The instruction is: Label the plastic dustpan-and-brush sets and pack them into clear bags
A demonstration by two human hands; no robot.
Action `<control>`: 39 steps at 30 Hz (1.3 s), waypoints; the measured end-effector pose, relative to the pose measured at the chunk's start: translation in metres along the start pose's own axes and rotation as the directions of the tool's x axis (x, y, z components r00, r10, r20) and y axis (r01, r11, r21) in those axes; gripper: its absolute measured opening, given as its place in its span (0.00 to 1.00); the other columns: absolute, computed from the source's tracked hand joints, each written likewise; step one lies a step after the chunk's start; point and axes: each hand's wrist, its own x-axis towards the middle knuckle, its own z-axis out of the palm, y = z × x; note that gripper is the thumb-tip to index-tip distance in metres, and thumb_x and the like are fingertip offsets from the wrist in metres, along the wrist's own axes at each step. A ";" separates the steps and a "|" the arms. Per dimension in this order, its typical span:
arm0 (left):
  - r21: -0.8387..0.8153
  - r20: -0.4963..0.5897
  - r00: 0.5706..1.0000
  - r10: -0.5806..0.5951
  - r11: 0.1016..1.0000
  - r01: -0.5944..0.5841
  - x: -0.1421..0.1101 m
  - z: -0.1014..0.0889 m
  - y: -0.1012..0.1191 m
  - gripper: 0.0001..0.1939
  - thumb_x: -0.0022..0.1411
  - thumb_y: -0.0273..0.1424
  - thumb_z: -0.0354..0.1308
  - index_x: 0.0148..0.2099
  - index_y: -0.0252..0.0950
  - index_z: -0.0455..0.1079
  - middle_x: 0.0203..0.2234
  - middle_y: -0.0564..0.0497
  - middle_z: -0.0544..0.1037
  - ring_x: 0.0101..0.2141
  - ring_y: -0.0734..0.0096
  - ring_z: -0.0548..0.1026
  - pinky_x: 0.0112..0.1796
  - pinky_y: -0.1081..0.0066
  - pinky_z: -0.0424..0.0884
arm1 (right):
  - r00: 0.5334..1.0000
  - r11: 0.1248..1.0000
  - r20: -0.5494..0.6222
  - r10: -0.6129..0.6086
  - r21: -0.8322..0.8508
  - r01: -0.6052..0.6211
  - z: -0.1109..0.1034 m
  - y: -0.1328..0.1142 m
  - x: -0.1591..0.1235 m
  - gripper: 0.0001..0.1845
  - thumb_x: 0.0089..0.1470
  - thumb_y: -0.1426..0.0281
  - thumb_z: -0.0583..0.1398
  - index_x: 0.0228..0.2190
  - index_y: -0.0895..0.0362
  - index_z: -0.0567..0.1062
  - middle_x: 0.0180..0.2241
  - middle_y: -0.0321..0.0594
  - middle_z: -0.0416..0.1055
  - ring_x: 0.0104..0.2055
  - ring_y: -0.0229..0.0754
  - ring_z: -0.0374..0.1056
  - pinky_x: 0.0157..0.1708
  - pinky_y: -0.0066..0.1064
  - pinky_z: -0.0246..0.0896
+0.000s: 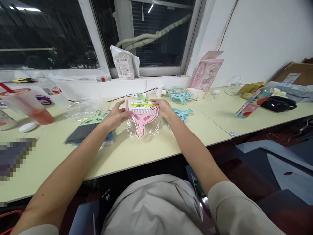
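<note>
A pink mini dustpan set (141, 117) in a clear plastic bag, with a yellow-green label on top, is held just above the table's middle. My left hand (116, 115) grips its left edge, fingers curled around it. My right hand (163, 107) grips the right top corner near the label. A green small broom with grey bristles (84, 129) lies just left of my left hand. A teal dustpan (183, 114) lies just right of my right hand.
A pale table (220, 120) carries more packed teal sets (178, 94), a pink box (206, 73), a plastic bottle (253, 101), a black object (278, 103) and a red drink cup (29, 106). A white bag (124, 63) stands on the window sill.
</note>
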 end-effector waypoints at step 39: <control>0.812 -0.071 0.906 0.418 0.552 -0.190 -0.004 0.008 -0.015 0.09 0.76 0.40 0.49 0.42 0.43 0.62 0.27 0.50 0.72 0.28 0.60 0.68 0.32 0.67 0.56 | 0.940 0.955 -0.175 -0.291 -0.118 0.274 0.000 -0.007 0.004 0.15 0.50 0.80 0.57 0.39 0.56 0.75 0.30 0.35 0.74 0.33 0.41 0.73 0.39 0.36 0.74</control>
